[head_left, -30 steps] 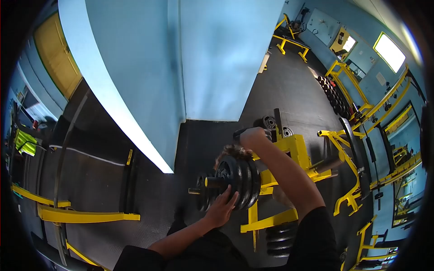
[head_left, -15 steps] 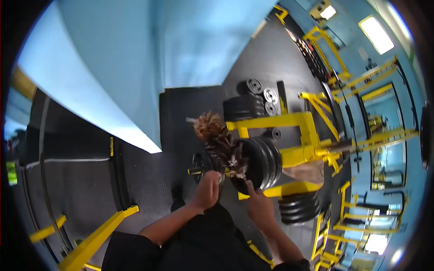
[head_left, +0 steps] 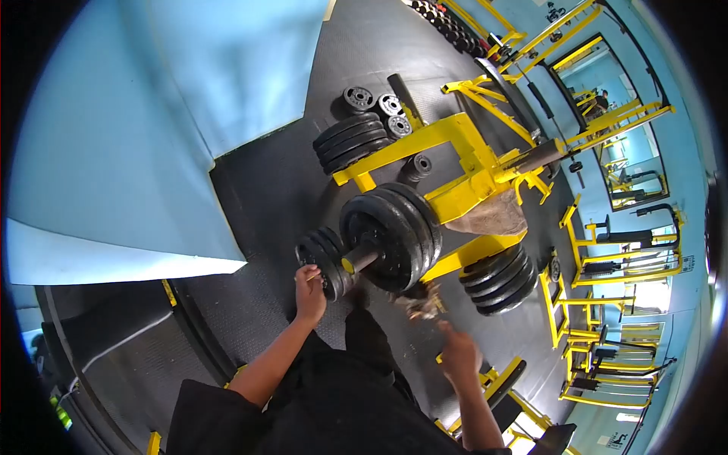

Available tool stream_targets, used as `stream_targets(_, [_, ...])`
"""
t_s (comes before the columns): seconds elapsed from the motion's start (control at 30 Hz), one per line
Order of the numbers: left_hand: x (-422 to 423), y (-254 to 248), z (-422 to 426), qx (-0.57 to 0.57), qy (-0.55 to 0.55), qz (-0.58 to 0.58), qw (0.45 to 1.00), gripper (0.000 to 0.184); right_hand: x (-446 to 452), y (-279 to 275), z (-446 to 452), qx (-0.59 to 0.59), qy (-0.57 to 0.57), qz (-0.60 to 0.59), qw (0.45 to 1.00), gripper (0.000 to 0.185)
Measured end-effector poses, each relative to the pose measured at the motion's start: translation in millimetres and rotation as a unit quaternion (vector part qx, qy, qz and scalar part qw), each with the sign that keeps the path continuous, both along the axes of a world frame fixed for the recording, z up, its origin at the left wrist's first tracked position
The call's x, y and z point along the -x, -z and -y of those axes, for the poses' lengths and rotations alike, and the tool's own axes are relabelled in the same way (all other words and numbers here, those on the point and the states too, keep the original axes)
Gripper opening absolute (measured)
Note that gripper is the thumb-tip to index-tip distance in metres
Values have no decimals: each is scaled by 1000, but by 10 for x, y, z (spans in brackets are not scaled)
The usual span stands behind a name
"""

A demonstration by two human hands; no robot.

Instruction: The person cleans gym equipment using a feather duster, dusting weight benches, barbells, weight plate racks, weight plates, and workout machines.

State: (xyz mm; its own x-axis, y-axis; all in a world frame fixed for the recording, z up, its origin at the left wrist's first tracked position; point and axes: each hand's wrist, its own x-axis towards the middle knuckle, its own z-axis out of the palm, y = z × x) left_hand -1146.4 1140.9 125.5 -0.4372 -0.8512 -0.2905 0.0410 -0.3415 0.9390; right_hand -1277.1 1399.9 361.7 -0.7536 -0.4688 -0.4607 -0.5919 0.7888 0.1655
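My left hand (head_left: 309,299) is at the near face of a small stack of black weight plates (head_left: 326,254), its fingers curled at what looks like the yellow-tipped end of the peg. My right hand (head_left: 460,356) is closed around the handle of a brown feather duster (head_left: 417,305); the feathers are blurred and sit low beside the larger plates. Those larger black plates (head_left: 379,239) hang on a thick post (head_left: 360,258) with a yellow end, between and ahead of my hands.
A yellow machine frame (head_left: 462,189) carries more plates (head_left: 353,144) at its far side and another stack (head_left: 498,280) at right. Small plates (head_left: 359,98) lie on the black floor (head_left: 250,189). A blue wall (head_left: 250,76) stands at left; yellow gym machines (head_left: 607,265) line the right.
The duster has swept from over the plates down toward me and right, uncovering the post. My left hand has moved from the stack's near edge to its front face. The view has turned.
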Motion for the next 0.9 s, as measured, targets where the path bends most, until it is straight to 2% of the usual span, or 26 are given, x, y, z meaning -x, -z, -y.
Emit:
stream_targets(0.1, [62,-107,118,36,74,-15,996,22,-62,208,-119,47,79,0,996,44])
stream_targets(0.17, [216,-191,252,-23,77,-33,996,22,-63,790,-256,16,21,72,997,45])
stream_targets(0.2, [254,-249,330,15,79,-32,996,23,-79,985,-210,18,23,77,997,45])
stream_targets(0.27, [258,-393,491,22,79,-17,997,23,-206,1441,-57,161,98,84,979,47])
stream_targets(0.33, [230,-349,627,44,75,-11,996,25,-312,2089,113,257,55,132,956,46])
stream_targets(0.4, [128,-128,656,60,68,11,996,27,-382,2472,455,357,51,159,919,43])
stream_targets(0.47, [-73,142,641,74,60,33,995,29,-283,2687,845,314,93,135,935,39])
stream_targets(0.57, [-574,661,377,38,72,100,992,35,-64,2885,1380,262,117,125,950,38])
stream_targets(0.63, [-952,1018,118,-10,99,164,981,42,33,3125,1574,299,23,147,943,34])
stream_targets(0.67, [-1114,1114,8,-12,92,168,981,42,76,3103,1706,297,18,153,942,34])
stream_targets(0.73, [-1405,1252,-215,-8,151,261,953,46,105,3015,1880,225,-133,202,944,31])
stream_targets(0.77, [-1517,1329,-283,-13,144,261,954,46,50,3044,1959,221,-140,205,943,31])
stream_targets(0.83, [-1732,1457,-348,-56,213,280,934,50,-165,3100,2133,175,44,209,961,31])
stream_targets(0.87, [-1800,1510,-301,-59,211,277,935,50,-281,3010,2221,49,-6,203,978,33])
stream_targets(0.9, [-1870,1519,-256,-46,237,295,925,53,-426,3141,2187,27,-57,231,971,33])
